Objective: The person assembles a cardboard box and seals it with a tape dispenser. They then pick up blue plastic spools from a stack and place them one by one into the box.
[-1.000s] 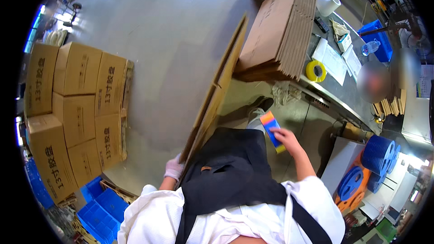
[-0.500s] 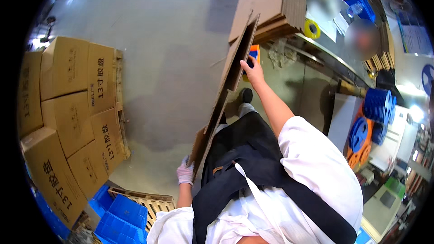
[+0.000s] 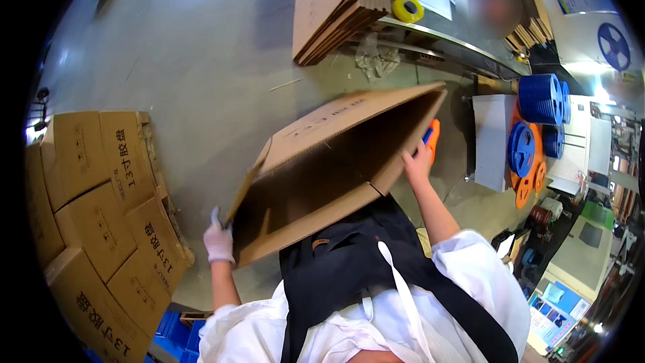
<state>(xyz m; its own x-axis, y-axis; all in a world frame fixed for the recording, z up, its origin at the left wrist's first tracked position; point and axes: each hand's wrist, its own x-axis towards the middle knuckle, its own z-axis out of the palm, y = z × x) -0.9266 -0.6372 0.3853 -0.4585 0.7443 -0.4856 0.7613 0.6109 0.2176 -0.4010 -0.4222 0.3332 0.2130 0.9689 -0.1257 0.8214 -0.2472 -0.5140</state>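
A cardboard box (image 3: 322, 141) hangs in front of my apron, partly opened out, its dark inside facing me. My left hand (image 3: 219, 238), in a pale glove, grips the box's left end, with the thumb pointing up beside the edge. At the right end, my bare right hand (image 3: 418, 165) has its fingers closed at the box's near wall. An orange and blue tool (image 3: 434, 140), possibly a tape dispenser, shows right beside those fingers; its lower part is hidden, and I cannot tell how the hand bears it.
Printed closed cartons (image 3: 101, 222) stand stacked on a wooden pallet (image 3: 158, 181) at left. Flat cardboard sheets (image 3: 329, 7) jut from a metal bench (image 3: 463, 40) bearing a yellow tape roll (image 3: 407, 9). Blue reels (image 3: 541, 99) stand at right, blue crates (image 3: 175, 329) at lower left.
The cardboard has gone from nearly flat to an opened box and swung level across my body. My left hand has moved left, my right hand right and down; the orange tool travelled with it.
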